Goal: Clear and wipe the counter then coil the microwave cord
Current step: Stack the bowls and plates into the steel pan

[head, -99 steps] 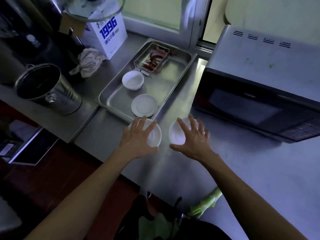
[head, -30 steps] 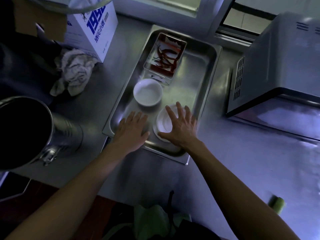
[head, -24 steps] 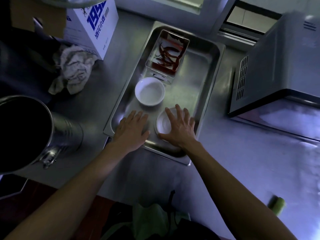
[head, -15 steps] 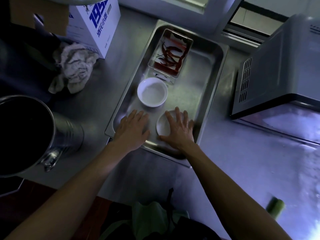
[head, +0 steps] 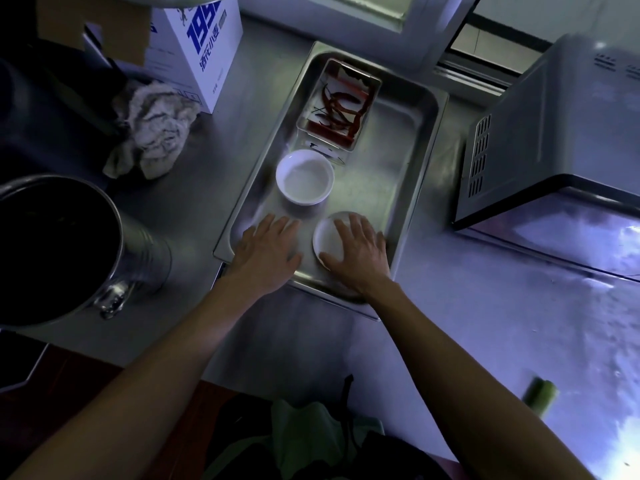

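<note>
Still early in clearing: right hand (head: 358, 252) spread flat over a white dish (head: 327, 237) at the tray's (head: 420, 161) 6 o'clock end, left hand (head: 266, 251) fingers together beside it at 9 o'clock, rag (head: 156, 133) untouched, wiping undone, microwave (head: 554, 140) at 3 o'clock, cord unseen.

Bare forearms, 2 ringless hands

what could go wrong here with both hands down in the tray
1. The right hand lies on a white dish at the near end of the metal tray; a careless lift could knock it against the white bowl just behind.
2. Whatever is under the left hand is hidden, so a dish there could slip unnoticed.
3. A green vegetable piece lies near the counter's front edge and could roll off during wiping.
</note>
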`<state>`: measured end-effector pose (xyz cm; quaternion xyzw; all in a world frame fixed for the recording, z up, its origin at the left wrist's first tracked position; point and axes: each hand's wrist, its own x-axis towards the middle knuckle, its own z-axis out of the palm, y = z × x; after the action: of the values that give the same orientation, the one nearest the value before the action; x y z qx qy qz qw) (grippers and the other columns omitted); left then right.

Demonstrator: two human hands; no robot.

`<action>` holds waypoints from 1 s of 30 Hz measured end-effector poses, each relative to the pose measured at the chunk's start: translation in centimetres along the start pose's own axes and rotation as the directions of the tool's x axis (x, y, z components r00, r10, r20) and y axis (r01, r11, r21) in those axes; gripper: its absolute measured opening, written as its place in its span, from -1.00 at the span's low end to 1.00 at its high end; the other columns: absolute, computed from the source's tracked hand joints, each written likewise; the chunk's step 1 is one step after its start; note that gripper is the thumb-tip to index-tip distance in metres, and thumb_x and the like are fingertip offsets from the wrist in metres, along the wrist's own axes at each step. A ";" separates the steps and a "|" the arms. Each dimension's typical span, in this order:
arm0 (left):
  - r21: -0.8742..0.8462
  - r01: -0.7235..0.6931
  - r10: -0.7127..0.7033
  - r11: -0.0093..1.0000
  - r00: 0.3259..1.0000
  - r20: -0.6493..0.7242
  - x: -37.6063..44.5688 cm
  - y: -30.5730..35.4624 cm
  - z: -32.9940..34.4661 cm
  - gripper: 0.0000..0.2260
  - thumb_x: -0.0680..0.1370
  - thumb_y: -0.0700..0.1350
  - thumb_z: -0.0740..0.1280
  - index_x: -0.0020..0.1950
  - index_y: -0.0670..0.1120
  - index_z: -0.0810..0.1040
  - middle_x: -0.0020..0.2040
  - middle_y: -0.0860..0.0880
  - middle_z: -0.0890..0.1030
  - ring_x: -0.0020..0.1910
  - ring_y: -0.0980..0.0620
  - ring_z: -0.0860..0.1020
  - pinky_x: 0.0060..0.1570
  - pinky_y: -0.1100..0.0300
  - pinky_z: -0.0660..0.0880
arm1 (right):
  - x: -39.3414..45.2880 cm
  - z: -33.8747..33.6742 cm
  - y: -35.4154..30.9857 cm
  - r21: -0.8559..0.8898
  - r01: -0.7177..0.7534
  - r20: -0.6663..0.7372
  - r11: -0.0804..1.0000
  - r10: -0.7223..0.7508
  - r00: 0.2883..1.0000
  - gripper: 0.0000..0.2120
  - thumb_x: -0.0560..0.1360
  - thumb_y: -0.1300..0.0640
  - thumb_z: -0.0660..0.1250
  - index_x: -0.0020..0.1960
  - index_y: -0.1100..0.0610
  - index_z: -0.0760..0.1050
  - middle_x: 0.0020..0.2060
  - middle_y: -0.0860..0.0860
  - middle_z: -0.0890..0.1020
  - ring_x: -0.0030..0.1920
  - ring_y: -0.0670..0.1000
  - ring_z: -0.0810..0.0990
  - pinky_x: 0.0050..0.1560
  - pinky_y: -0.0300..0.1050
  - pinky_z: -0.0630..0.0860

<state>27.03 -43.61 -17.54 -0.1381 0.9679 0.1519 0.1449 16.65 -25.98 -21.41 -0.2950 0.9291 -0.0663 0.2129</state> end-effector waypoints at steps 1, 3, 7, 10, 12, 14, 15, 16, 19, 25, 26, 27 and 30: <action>0.007 -0.002 0.002 1.000 1.000 -0.001 -0.2 0.3 0.0 -0.45 0.59 0.11 0.24 0.53 -0.04 0.21 0.52 -0.02 0.28 0.54 -0.10 0.16 0.40 -0.10 0.26 | -0.5 -0.4 0.1 -0.003 0.007 -0.013 1.000 -0.007 1.000 -0.28 0.54 -0.28 0.24 0.58 -0.05 0.09 0.61 0.06 0.03 0.61 0.15 -0.05 0.54 0.28 0.02; 0.025 -0.030 0.031 0.999 0.999 -0.018 -0.7 1.1 -0.2 -0.49 0.58 0.09 0.27 0.47 -0.05 0.29 0.47 -0.03 0.35 0.49 -0.11 0.23 0.32 -0.10 0.33 | -1.8 -1.4 0.3 -0.006 0.015 -0.046 1.000 -0.015 0.999 -0.35 0.57 -0.22 0.23 0.57 -0.02 0.17 0.61 0.06 0.07 0.61 0.14 -0.03 0.54 0.22 0.06; 0.025 -0.098 0.100 0.995 0.992 -0.079 -1.3 3.6 -0.9 -0.56 0.51 0.04 0.32 0.35 -0.07 0.43 0.25 -0.07 0.52 0.26 -0.14 0.45 0.07 -0.09 0.47 | -5.3 -3.9 1.4 0.047 0.031 -0.147 0.998 -0.024 0.989 -0.44 0.59 -0.11 0.25 0.53 0.03 0.27 0.57 0.09 0.22 0.58 0.16 0.09 0.50 0.14 0.13; 0.026 -0.130 0.132 0.991 0.987 -0.087 -2.0 6.5 -1.0 -0.48 0.51 0.06 0.35 0.44 -0.04 0.40 0.33 -0.11 0.51 0.31 -0.15 0.45 0.16 -0.12 0.47 | -8.7 -5.5 3.0 0.116 0.008 -0.203 0.993 0.016 0.979 -0.52 0.58 -0.05 0.28 0.47 0.05 0.37 0.46 0.08 0.41 0.47 0.16 0.33 0.38 0.12 0.31; 0.035 -0.167 0.170 0.985 0.981 -0.092 -2.8 8.8 -0.8 -0.48 0.52 0.06 0.36 0.45 -0.04 0.40 0.36 -0.09 0.50 0.34 -0.15 0.43 0.18 -0.13 0.45 | -11.3 -6.0 4.6 0.137 -0.022 -0.218 0.990 0.052 0.974 -0.55 0.59 -0.05 0.27 0.44 0.05 0.41 0.39 0.04 0.49 0.38 0.14 0.43 0.31 0.09 0.38; 0.039 -0.204 0.207 0.978 0.974 -0.087 -3.8 11.6 -0.4 -0.51 0.52 0.06 0.36 0.42 -0.03 0.43 0.36 -0.07 0.51 0.33 -0.16 0.45 0.14 -0.11 0.46 | -14.4 -6.0 6.7 0.147 -0.065 -0.214 0.987 0.096 0.972 -0.56 0.60 -0.05 0.26 0.44 0.04 0.41 0.39 0.02 0.50 0.36 0.13 0.46 0.30 0.08 0.39; 0.043 -0.229 0.232 0.972 0.970 -0.078 -4.5 13.2 -0.2 -0.54 0.52 0.05 0.35 0.40 -0.04 0.45 0.34 -0.07 0.52 0.31 -0.16 0.46 0.11 -0.10 0.48 | -16.0 -5.8 7.9 0.155 -0.087 -0.207 0.984 0.119 0.971 -0.56 0.61 -0.05 0.25 0.45 0.04 0.40 0.40 0.02 0.49 0.35 0.12 0.46 0.31 0.09 0.40; 0.055 -0.255 0.258 0.965 0.964 -0.061 -5.2 14.8 0.2 -0.56 0.53 0.05 0.34 0.37 -0.04 0.46 0.33 -0.07 0.53 0.29 -0.17 0.47 0.09 -0.09 0.50 | -17.8 -5.6 9.2 0.163 -0.106 -0.202 0.981 0.138 0.970 -0.56 0.61 -0.06 0.24 0.46 0.04 0.40 0.40 0.02 0.49 0.35 0.12 0.47 0.32 0.10 0.40; 0.103 -0.319 0.323 0.942 0.946 -0.025 -7.7 19.7 1.4 -0.56 0.55 0.07 0.30 0.39 -0.04 0.42 0.35 -0.06 0.50 0.29 -0.15 0.46 0.12 -0.07 0.47 | -23.6 -4.6 12.9 0.187 -0.154 -0.211 0.970 0.193 0.958 -0.55 0.61 -0.07 0.25 0.46 0.05 0.39 0.40 0.01 0.50 0.34 0.11 0.48 0.33 0.11 0.43; 0.170 -0.437 0.436 0.883 0.899 0.046 -14.4 29.3 5.3 -0.48 0.59 0.13 0.23 0.52 0.01 0.29 0.48 -0.02 0.39 0.41 -0.08 0.38 0.27 -0.05 0.42 | -37.1 -2.3 19.0 0.267 -0.299 -0.233 0.916 0.362 0.903 -0.55 0.60 -0.08 0.26 0.45 0.03 0.41 0.37 0.01 0.53 0.28 0.13 0.54 0.30 0.13 0.46; 0.179 -0.460 0.457 0.870 0.887 0.058 -15.4 31.0 6.0 -0.47 0.59 0.14 0.22 0.53 0.03 0.27 0.49 -0.01 0.38 0.42 -0.06 0.37 0.28 -0.04 0.40 | -39.3 -1.9 19.9 0.279 -0.327 -0.237 0.903 0.395 0.887 -0.55 0.59 -0.08 0.27 0.44 0.02 0.42 0.35 0.01 0.55 0.27 0.14 0.55 0.28 0.12 0.47; 0.183 -0.483 0.479 0.856 0.875 0.068 -16.4 32.7 6.7 -0.46 0.58 0.15 0.22 0.54 0.04 0.26 0.49 0.00 0.37 0.43 -0.05 0.36 0.29 -0.02 0.39 | -41.6 -1.6 20.8 0.295 -0.356 -0.238 0.887 0.429 0.871 -0.56 0.58 -0.07 0.27 0.42 0.02 0.43 0.34 0.01 0.55 0.26 0.14 0.56 0.26 0.11 0.48; 0.182 -0.561 0.551 0.808 0.828 0.104 -19.0 37.9 8.4 -0.45 0.58 0.19 0.21 0.55 0.06 0.26 0.50 0.00 0.37 0.45 -0.04 0.34 0.32 0.00 0.36 | -48.3 -0.6 23.6 0.339 -0.432 -0.227 0.836 0.518 0.825 -0.57 0.58 -0.08 0.27 0.42 0.01 0.45 0.38 -0.03 0.53 0.32 0.11 0.53 0.28 0.10 0.46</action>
<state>34.67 -1.84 -9.49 0.1702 0.9726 0.0903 0.1301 39.65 21.16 -9.47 -0.0057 0.9765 -0.1832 0.1129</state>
